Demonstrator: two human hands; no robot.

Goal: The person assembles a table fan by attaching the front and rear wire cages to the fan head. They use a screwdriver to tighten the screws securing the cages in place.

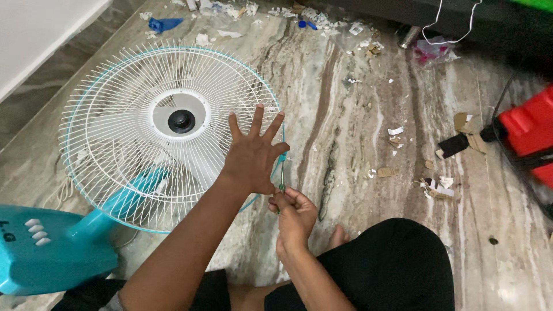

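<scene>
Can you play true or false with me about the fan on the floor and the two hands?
1. The left hand lies flat with spread fingers on the fan's wire guard. True.
2. The fan stands upright. False: it lies on the marble floor.
3. The right hand pinches a thin green tool at the guard's rim. True.
4. The fan's base is red. False: it is teal.
5. The floor is spotless. False: paper scraps lie scattered on it.
</scene>
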